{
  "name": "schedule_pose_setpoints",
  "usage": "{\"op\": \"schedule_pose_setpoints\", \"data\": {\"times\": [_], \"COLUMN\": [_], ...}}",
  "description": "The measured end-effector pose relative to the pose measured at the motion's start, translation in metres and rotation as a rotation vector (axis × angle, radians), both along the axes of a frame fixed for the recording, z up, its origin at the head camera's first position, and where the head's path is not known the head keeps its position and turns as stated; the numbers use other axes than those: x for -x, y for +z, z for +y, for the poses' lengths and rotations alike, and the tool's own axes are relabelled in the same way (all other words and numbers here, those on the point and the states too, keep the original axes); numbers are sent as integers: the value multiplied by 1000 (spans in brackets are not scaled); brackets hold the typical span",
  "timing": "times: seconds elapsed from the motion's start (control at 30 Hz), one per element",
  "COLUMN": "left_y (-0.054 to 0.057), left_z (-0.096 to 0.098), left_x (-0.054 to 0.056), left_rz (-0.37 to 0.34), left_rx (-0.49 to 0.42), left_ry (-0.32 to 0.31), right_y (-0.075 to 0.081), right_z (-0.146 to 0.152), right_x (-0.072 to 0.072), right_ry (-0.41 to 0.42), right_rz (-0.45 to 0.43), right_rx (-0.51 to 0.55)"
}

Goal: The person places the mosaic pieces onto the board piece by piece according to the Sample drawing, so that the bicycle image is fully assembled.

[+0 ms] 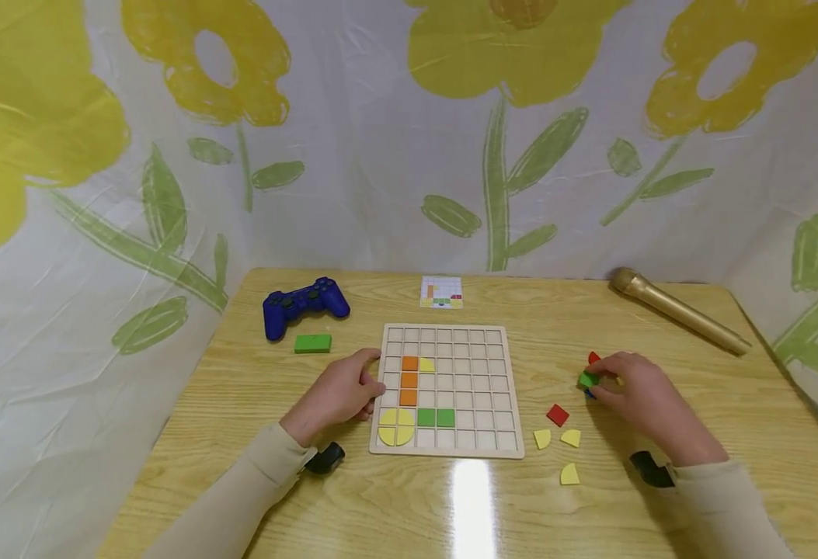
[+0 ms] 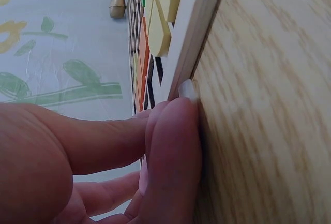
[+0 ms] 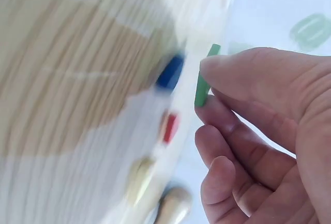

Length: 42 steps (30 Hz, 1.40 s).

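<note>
My left hand (image 1: 342,388) grips the left edge of a wooden grid board (image 1: 512,388), thumb and fingertips at its frame. On the board sit several orange squares (image 1: 409,380), two green squares (image 1: 436,418), a yellow quarter-circle (image 1: 426,365) and a yellow circle (image 1: 396,427) made of quarter pieces. To the right of the board, my right hand (image 1: 635,392) pinches a green square tile (image 3: 206,76) between thumb and fingers. Just beyond it in the right wrist view are a blue piece (image 3: 171,72) and a red piece (image 3: 170,128), both blurred.
A red square (image 1: 558,414) and yellow quarter-circles (image 1: 569,474) lie right of the board. Behind it is a small pattern card (image 1: 441,292). A blue game controller (image 1: 304,304) and a green block (image 1: 313,343) are at left, a gold microphone (image 1: 681,310) at back right.
</note>
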<state>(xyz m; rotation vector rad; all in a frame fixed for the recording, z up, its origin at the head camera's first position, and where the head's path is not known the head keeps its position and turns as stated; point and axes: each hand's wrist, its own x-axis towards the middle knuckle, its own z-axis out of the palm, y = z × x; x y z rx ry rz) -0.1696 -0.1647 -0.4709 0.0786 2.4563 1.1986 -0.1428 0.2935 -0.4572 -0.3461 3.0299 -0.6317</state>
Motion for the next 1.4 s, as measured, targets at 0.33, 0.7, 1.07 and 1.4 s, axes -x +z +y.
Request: {"op": "schedule_pose_setpoints", "data": {"times": [0.33,0.7,1.07,1.4], "left_y": [-1,0,-1,0], "left_z": [-1,0,1,1], "left_x": [1,1,1,1], "left_rz": [10,11,4,4], "left_rx": [8,16,-2,20], "left_ry": [-10,-11,-4,-3], "right_y": [6,7,-2,-8], "right_z": [-69,-126,-149,-153], "right_x": [-7,-14,-18,-18], "right_ry": [157,282,369,393], "right_rz": [31,43,71,103], "right_rx": [55,27,23,16]}}
